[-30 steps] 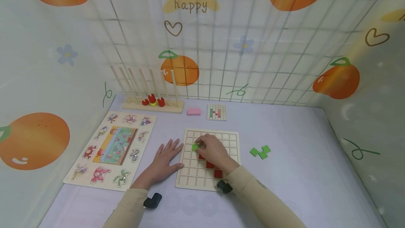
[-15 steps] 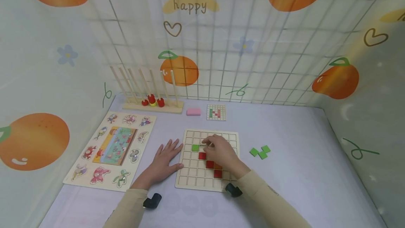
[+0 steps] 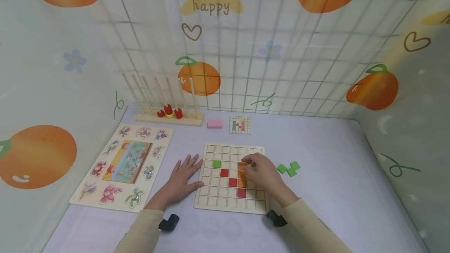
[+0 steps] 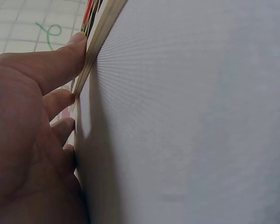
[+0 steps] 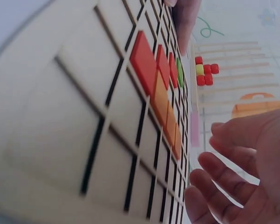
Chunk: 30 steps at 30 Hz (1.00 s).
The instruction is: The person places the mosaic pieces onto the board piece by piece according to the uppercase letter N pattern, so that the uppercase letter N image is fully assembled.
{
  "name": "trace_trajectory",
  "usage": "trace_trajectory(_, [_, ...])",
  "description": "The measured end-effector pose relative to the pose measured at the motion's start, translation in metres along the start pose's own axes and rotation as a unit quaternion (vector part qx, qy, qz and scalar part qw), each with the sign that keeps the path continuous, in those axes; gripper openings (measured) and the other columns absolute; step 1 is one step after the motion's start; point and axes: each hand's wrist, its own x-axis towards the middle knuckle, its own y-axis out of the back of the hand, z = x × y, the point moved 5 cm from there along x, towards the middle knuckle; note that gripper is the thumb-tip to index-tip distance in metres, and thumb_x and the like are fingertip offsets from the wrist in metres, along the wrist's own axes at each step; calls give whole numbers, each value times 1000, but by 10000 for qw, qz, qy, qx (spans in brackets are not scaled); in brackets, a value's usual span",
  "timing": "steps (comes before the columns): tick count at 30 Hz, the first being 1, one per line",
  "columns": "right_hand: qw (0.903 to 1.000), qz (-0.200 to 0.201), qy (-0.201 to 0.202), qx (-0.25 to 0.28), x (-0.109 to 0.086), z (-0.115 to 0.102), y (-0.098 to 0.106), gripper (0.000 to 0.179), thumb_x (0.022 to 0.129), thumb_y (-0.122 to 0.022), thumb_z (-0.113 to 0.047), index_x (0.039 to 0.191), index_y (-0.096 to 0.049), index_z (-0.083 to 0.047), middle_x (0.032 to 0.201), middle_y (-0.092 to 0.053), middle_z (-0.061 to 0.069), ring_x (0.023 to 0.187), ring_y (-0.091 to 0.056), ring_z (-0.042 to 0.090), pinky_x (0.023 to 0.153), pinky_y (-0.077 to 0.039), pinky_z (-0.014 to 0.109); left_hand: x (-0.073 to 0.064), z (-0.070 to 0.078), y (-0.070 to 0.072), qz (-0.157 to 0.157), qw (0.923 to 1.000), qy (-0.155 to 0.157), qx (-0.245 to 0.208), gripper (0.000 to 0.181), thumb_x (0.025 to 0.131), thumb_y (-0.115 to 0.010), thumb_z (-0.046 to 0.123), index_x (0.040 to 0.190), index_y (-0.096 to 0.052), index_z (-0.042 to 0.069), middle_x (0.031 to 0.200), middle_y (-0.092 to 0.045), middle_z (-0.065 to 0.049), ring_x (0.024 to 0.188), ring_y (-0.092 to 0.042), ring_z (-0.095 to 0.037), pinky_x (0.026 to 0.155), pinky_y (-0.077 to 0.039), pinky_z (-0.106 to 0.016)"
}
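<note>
A wooden grid board lies in front of me in the head view. Its cells hold a green tile, a diagonal of red tiles and a column of orange tiles. My left hand rests spread on the table, its thumb and fingertips at the board's left edge. Over the board's right part hovers my right hand, fingers loosely bent with nothing between them; the right wrist view shows the gap between thumb and fingers. Several loose green tiles lie right of the board.
Behind the board are a small pattern card and a pink block. A wooden peg rack with red and yellow beads stands at the back left. An animal puzzle board lies on the left. Printed curtains enclose the table.
My right hand has let go of the green tile, which now sits in its cell, and has moved right across the board, uncovering the orange tiles. My left hand has stayed put.
</note>
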Motion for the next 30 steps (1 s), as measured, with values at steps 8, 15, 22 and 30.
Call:
trace_trajectory(8, [9990, 54, -434, -33, -13, 22, 13, 24, 94, -74, -24, 117, -73, -16, 101, -64, -4, 92, -60, 16, 74, -56, 29, -1, -3, -2, 4, 10000, -1, 2, 80, 95, -68, 44, 161, -32, 17, 170, -14, -3, 157, 0, -28, 126, 6, -51])
trace_trajectory(15, [9980, 217, -597, 30, -24, 47, 27, 23, 96, -71, -22, 118, -72, -15, 104, -65, -1, 96, -63, 19, 77, -56, 34, 0, -3, -2, 15, 10000, 10, -7, 80, 95, -69, 45, 161, -32, 17, 170, -13, -2, 157, 1, -27, 126, 7, -50])
trace_trajectory(22, [9968, 517, -565, -231, -33, 68, 44, 26, 95, -71, -18, 120, -72, -10, 115, -64, 8, 99, -61, 25, 85, -55, 44, 1, -3, -1, 9, 10000, 33, -9, 80, 95, -69, 44, 161, -33, 17, 170, -14, -2, 157, 1, -27, 126, 7, -51])
trace_trajectory(30, [9932, 687, -810, -479, -35, 91, 55, 30, 95, -71, -17, 123, -71, -6, 121, -61, 16, 111, -57, 33, 93, -52, 53, 1, -3, -2, 16, 10000, 13, 41, 80, 95, -69, 44, 161, -32, 17, 170, -14, -2, 157, 0, -27, 126, 6, -51])
